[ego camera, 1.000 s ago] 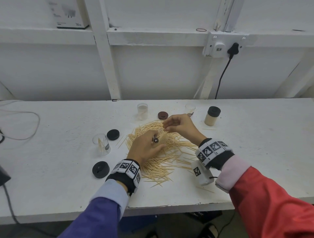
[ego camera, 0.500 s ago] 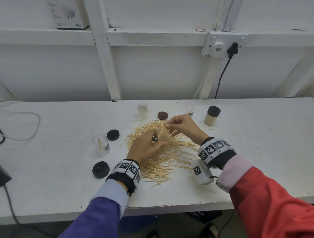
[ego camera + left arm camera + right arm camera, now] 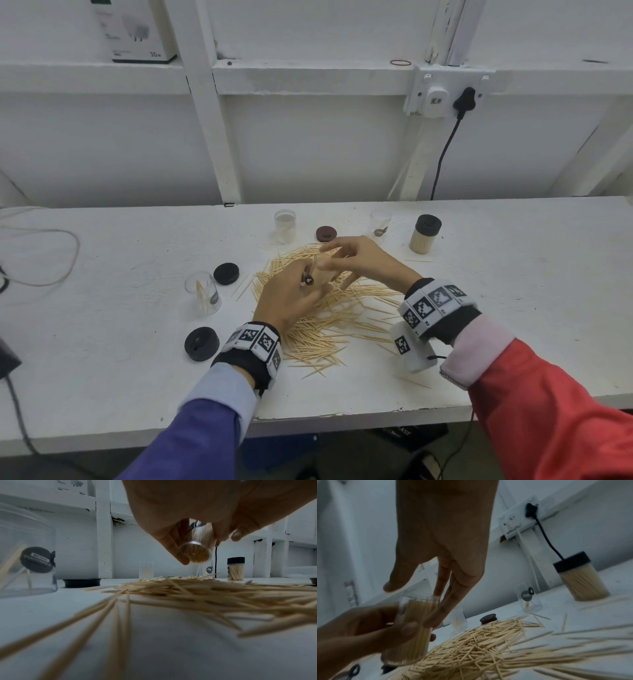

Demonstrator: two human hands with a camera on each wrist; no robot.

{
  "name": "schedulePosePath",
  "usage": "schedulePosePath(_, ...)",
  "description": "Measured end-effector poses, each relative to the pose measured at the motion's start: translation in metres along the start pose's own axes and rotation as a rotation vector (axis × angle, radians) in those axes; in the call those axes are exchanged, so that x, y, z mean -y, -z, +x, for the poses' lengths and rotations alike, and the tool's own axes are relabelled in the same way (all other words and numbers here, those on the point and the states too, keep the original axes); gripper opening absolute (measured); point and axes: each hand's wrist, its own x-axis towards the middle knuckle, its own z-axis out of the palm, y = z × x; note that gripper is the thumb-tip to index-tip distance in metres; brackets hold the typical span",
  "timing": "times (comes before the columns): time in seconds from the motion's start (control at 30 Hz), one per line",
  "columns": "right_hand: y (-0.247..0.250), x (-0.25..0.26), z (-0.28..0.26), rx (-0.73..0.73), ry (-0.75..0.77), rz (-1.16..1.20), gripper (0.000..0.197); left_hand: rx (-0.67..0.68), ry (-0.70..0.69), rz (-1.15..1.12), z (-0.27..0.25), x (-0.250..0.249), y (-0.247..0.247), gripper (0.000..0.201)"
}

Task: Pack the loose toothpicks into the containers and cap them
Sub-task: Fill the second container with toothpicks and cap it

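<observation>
My left hand [image 3: 291,298] grips a small clear container [image 3: 323,270] packed with toothpicks and holds it tilted above the loose toothpick pile [image 3: 339,318]. From the left wrist the container [image 3: 197,547] shows its full bottom end between my fingers. My right hand [image 3: 363,258] reaches over its uncapped top with straight fingers. In the right wrist view those fingers [image 3: 447,599] touch the container [image 3: 414,628] near its rim, while the thumb stays apart and holds nothing.
A full capped container [image 3: 424,236] stands back right. Clear containers stand at the back [image 3: 285,224], [image 3: 379,224] and left [image 3: 202,296], the left one with a few toothpicks. A brown cap [image 3: 326,233] and two black caps [image 3: 226,273], [image 3: 201,343] lie loose. Cables [image 3: 41,257] trail far left.
My right hand has come down and left from a pinch above the container, and its fingers are now spread straight over the top. The left hand has kept its hold in place.
</observation>
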Motion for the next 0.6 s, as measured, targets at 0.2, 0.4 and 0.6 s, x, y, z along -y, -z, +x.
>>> schedulePosePath(0.2,-0.0044,-0.0014,0.0015,-0.202,0.108,-0.291,0.039,-0.048,-0.068,0.120,0.0016,0.0021,-0.0002,0.069)
schedulePosePath(0.4,-0.0035,-0.0025,-0.0023,-0.149,0.118,-0.292,0.042,-0.054,-0.107,0.165,0.0021,0.0052,-0.0013,0.074)
schedulePosePath(0.6,-0.0056,-0.0071,-0.0042,-0.106,0.124,-0.294,0.046,-0.030,-0.146,0.144,0.0036,0.0064,-0.0025,0.068)
